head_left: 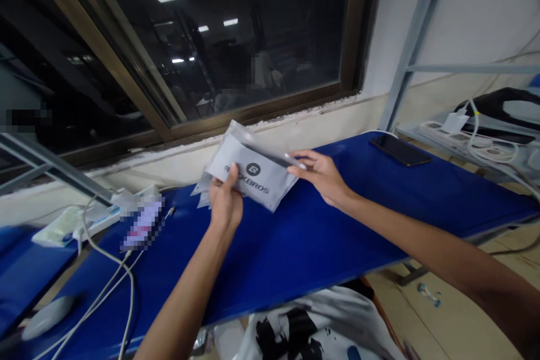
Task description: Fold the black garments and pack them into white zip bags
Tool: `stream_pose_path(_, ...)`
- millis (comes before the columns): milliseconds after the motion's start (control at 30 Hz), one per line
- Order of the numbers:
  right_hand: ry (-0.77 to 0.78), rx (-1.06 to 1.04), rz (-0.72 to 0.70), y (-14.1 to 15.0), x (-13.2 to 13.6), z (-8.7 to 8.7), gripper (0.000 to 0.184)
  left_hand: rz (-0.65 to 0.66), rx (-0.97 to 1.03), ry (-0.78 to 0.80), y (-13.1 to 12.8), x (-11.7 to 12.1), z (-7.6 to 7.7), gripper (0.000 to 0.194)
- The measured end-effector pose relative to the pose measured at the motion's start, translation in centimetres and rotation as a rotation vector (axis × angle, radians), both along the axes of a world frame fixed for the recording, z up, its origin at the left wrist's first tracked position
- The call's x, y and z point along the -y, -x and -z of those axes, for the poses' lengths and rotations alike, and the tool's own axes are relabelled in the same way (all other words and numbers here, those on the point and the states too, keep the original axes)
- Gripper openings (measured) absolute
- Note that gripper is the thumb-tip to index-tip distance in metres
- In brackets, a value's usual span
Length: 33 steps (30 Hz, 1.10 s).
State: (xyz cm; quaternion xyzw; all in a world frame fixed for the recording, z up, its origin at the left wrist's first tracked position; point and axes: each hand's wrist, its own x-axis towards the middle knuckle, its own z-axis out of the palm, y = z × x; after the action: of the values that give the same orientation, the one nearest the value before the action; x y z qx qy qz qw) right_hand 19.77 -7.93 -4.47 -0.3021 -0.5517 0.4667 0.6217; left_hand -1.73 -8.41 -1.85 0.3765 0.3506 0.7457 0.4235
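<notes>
A flat, whitish plastic pouch (pixel 257 166) printed with a round logo and the word ROCKBROS is held up above the blue table. My left hand (pixel 225 199) grips its lower left side, thumb on the front face. At the pouch's right edge, my right hand (pixel 318 174) pinches the plastic between thumb and fingers. A dark band shows along the upper part of the pouch; what is inside cannot be made out. More clear plastic packaging (pixel 204 198) with pointed corners shows behind and below the pouch, partly hidden by it and my left hand.
The blue table (pixel 287 259) runs along a window wall. On its left lie a charging phone (pixel 143 224), white cables (pixel 131 287), a power strip (pixel 99 224) and a white mouse (pixel 47 318). A dark phone (pixel 400 149) lies at the right, near a metal rack post (pixel 407 67).
</notes>
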Motion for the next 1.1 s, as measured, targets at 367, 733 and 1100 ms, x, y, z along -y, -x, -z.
stream_pose_path(367, -0.397, 0.106, 0.399, -1.4, -0.1, -1.2, 0.021, 0.011, -1.372, -0.640, -6.5, 1.8, -6.5, 0.009)
stream_pose_path(733, -0.427, 0.105, 0.440, -1.5, -0.8, -1.2, 0.024, -0.040, -1.531, -0.511, -6.6, 0.0, -6.5, 0.014)
stream_pose_path(1100, -0.257, 0.006, 0.344, -6.7, -3.4, -2.7, 0.030, 0.029, -0.937, -0.366, 0.2, -4.8, -9.7, 0.013)
